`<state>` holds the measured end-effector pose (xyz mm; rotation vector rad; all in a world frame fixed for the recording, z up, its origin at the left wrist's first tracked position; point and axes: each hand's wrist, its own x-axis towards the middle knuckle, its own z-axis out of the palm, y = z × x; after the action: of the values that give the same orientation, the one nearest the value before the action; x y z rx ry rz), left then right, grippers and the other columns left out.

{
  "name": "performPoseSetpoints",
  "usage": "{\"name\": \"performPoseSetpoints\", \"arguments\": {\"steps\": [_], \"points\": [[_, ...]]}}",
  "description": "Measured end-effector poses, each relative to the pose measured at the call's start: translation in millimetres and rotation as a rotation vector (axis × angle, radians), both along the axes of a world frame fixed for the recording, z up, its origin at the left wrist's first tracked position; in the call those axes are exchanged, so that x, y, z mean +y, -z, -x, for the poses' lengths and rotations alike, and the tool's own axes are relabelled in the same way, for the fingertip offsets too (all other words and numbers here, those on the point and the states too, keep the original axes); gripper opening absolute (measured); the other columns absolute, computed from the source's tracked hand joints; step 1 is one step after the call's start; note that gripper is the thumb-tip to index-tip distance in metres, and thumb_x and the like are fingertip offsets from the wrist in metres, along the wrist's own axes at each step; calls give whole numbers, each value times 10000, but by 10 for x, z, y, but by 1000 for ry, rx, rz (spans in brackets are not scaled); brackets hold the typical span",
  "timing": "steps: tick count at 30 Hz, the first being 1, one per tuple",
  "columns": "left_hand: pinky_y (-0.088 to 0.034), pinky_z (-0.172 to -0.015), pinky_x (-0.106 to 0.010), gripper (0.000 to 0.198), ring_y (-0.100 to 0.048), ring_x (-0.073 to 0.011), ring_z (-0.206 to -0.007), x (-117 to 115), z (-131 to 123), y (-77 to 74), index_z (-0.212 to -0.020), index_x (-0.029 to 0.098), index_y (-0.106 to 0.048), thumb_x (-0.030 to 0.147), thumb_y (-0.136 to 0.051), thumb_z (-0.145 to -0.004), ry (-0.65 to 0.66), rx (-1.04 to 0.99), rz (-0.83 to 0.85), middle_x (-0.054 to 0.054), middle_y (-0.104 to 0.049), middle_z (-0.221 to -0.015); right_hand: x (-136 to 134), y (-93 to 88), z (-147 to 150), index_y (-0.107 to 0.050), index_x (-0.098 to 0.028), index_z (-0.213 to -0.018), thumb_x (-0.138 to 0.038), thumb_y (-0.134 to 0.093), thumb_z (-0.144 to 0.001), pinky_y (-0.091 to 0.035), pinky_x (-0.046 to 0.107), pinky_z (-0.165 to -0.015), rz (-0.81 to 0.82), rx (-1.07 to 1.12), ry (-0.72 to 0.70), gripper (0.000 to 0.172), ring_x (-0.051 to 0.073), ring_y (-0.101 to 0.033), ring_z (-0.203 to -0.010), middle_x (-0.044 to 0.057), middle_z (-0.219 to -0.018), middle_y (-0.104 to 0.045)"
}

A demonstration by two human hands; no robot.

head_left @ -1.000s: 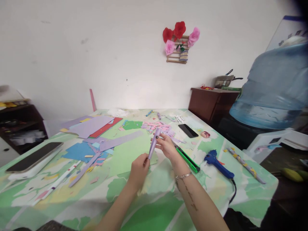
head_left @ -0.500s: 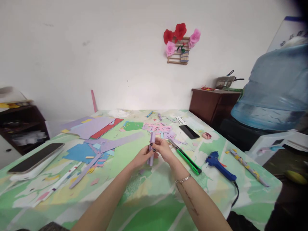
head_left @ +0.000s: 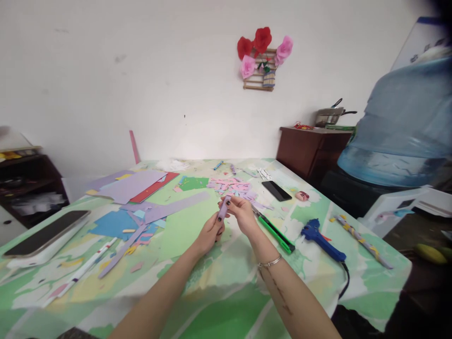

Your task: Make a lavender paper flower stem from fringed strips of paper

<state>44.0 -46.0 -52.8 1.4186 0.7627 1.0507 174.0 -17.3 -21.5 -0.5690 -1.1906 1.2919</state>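
A small rolled or folded piece of purple paper [head_left: 223,210] is pinched between both hands above the middle of the table. My left hand [head_left: 211,231] grips its lower end, thumb on top and fingers curled beneath. At the upper end, my right hand [head_left: 241,213] holds it with thumb and fingertips. Just right of my right hand lies a green utility knife [head_left: 276,233], its blade end toward the hand. Pink and purple paper strips [head_left: 231,187] are heaped beyond the hands. A light green sheet [head_left: 187,225] lies to the left of them.
A blue glue gun [head_left: 323,241] and a decorated purple stick [head_left: 363,240] lie on the right. One dark phone [head_left: 277,190] is beyond the knife; another phone [head_left: 47,232] rests far left. Purple sheets [head_left: 132,184], a red sheet [head_left: 155,188] and blue paper [head_left: 112,226] cover the left side.
The purple paper has turned from nearly upright to a tilt toward the upper right, and less of it shows. Both hands have shifted their hold on it. The view has moved slightly.
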Motion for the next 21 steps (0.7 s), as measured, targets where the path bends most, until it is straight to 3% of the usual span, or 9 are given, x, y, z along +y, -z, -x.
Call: {"name": "performPoseSetpoints", "arguments": {"steps": [17,21], "points": [[-222,-485,-231,290,-295,-103,-440,-5,11,19,-811,188,-484,462,-396,-854,-322,286,-284,77,-336,-491,-18,10,4,-715,-144,-844,-391,-717,-640,-517,407,-738,-24,15,18,320,220,-663,-703,83,-762,-712],[-220,-477,-228,300,-292,-102,-438,0,18,34,-818,190,-478,473,-386,-858,-301,273,-282,77,-332,-493,-8,28,4,-705,-151,-876,-354,-712,-661,-509,405,-757,-26,20,-2,296,221,-667,-728,83,-780,-712]]}}
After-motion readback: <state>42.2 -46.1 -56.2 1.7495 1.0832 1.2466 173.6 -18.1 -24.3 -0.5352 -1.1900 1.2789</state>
